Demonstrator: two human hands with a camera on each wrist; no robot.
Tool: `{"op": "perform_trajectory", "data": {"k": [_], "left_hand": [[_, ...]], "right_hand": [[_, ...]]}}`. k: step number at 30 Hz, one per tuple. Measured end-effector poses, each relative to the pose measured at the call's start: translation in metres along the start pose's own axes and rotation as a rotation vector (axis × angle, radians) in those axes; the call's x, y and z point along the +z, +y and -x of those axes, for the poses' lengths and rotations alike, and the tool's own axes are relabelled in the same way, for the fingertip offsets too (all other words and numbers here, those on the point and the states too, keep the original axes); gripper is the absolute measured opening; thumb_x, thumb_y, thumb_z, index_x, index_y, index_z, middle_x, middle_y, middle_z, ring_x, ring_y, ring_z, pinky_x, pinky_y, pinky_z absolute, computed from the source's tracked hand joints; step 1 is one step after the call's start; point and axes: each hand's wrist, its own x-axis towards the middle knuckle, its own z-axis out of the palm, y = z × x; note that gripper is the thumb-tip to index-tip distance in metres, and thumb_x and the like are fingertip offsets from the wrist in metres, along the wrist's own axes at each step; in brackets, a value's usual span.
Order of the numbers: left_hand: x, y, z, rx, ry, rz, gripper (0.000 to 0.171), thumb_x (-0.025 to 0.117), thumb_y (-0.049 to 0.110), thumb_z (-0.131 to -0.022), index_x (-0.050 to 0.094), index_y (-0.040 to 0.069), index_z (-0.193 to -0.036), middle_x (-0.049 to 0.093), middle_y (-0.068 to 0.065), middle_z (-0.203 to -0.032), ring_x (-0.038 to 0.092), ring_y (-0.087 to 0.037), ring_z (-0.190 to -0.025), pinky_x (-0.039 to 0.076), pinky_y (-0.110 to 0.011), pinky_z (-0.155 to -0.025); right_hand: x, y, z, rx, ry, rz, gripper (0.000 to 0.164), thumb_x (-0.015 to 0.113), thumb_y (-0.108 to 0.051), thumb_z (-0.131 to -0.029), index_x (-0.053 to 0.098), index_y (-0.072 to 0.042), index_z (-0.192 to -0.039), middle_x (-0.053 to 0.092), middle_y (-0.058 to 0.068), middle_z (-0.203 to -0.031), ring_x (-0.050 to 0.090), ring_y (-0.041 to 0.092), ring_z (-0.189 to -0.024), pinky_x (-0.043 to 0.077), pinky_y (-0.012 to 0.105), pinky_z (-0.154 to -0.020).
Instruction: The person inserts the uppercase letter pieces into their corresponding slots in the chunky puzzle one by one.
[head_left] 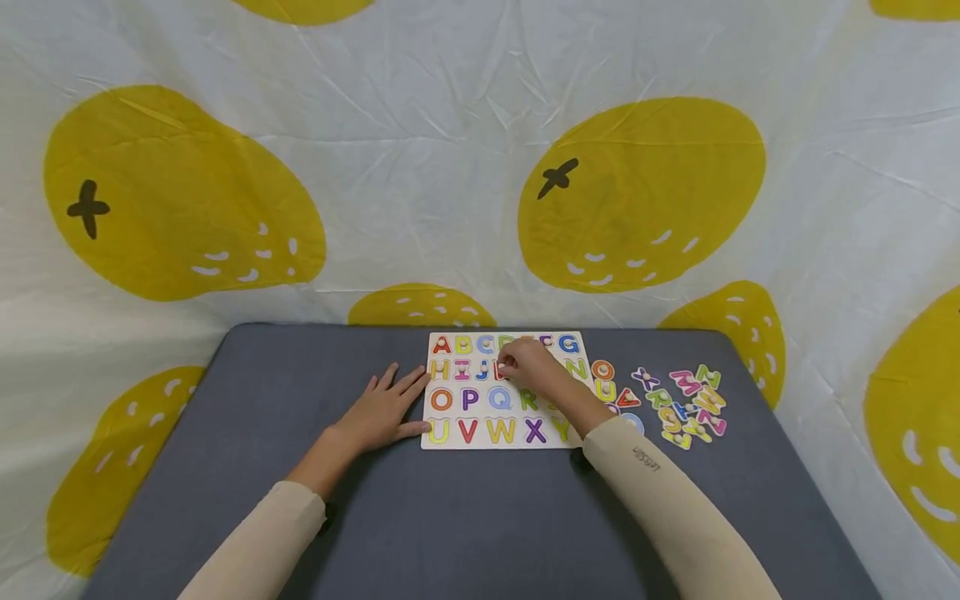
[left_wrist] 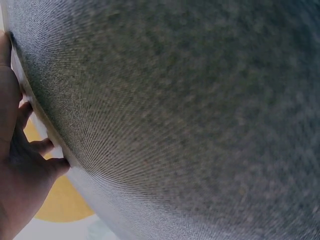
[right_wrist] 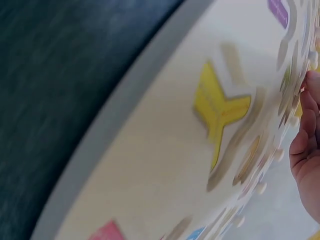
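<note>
A white alphabet puzzle board (head_left: 480, 443) lies on the table. My left hand (head_left: 382, 410) lies with fingers spread, its fingertips and thumb at the board's left edge; in the left wrist view that hand (left_wrist: 25, 165) shows at the left side. My right hand (head_left: 534, 367) reaches over the board and pinches a red letter piece (head_left: 497, 370) just right of the J, mostly hidden by the fingers. From the right wrist, the curled right hand (right_wrist: 309, 135) appears at the far right edge. Knobbed letters, among them A (head_left: 441, 344) and G (head_left: 569, 342), sit in the top row.
Right of the board lie loose letter pieces, including an orange O (head_left: 602, 370), a red V (head_left: 627, 398) and a purple X (head_left: 645, 378). Farther right several more overlap in a pile, with a pink M (head_left: 684, 382). A patterned curtain (head_left: 420, 208) hangs behind the grey table (head_left: 480, 525).
</note>
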Motion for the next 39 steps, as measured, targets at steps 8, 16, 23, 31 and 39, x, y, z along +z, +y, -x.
{"op": "perform_trajectory", "data": {"k": [8, 16, 23, 31, 39], "left_hand": [[-0.002, 0.001, 0.001, 0.001, 0.003, 0.008, 0.090, 0.060, 0.063, -0.096, 0.027, 0.017, -0.166, 0.027, -0.007, -0.171, 0.020, -0.052, -0.155, 0.025, -0.074, -0.116], [-0.002, 0.002, 0.001, -0.005, -0.008, 0.010, 0.090, 0.060, 0.063, -0.096, 0.026, 0.016, -0.166, 0.026, -0.007, -0.171, 0.019, -0.051, -0.155, 0.024, -0.074, -0.117], [0.000, 0.002, 0.000, -0.019, -0.010, 0.016, 0.092, 0.060, 0.065, -0.096, 0.024, 0.018, -0.166, 0.025, -0.006, -0.172, 0.017, -0.050, -0.156, 0.022, -0.074, -0.117], [0.001, 0.001, 0.000, -0.015, -0.009, 0.019, 0.092, 0.060, 0.065, -0.096, 0.024, 0.018, -0.166, 0.025, -0.006, -0.172, 0.016, -0.050, -0.156, 0.022, -0.074, -0.117], [0.000, 0.000, 0.000, -0.006, -0.003, 0.023, 0.092, 0.061, 0.063, -0.096, 0.026, 0.016, -0.166, 0.026, -0.008, -0.171, 0.018, -0.052, -0.155, 0.024, -0.075, -0.116]], "right_hand": [[0.005, -0.006, -0.004, 0.018, 0.001, -0.012, 0.007, 0.073, -0.017, -0.097, 0.076, -0.013, -0.093, 0.070, 0.000, -0.084, 0.057, 0.015, -0.080, 0.050, 0.035, -0.080], [0.004, -0.005, 0.000, 0.046, -0.015, -0.033, 0.009, 0.072, -0.017, -0.098, 0.077, -0.011, -0.101, 0.071, 0.001, -0.090, 0.061, 0.014, -0.082, 0.053, 0.033, -0.079], [-0.007, -0.004, 0.013, 0.082, 0.004, -0.090, 0.013, 0.072, -0.016, -0.098, 0.076, -0.008, -0.108, 0.069, 0.001, -0.092, 0.060, 0.015, -0.084, 0.052, 0.034, -0.080], [-0.026, 0.009, 0.034, 0.067, 0.062, -0.101, 0.017, 0.073, -0.017, -0.097, 0.076, -0.006, -0.111, 0.069, 0.001, -0.090, 0.060, 0.015, -0.081, 0.051, 0.034, -0.077], [-0.041, 0.030, 0.061, 0.086, 0.105, -0.109, 0.018, 0.074, -0.014, -0.096, 0.076, -0.004, -0.112, 0.070, 0.001, -0.090, 0.062, 0.016, -0.082, 0.052, 0.036, -0.076]]}}
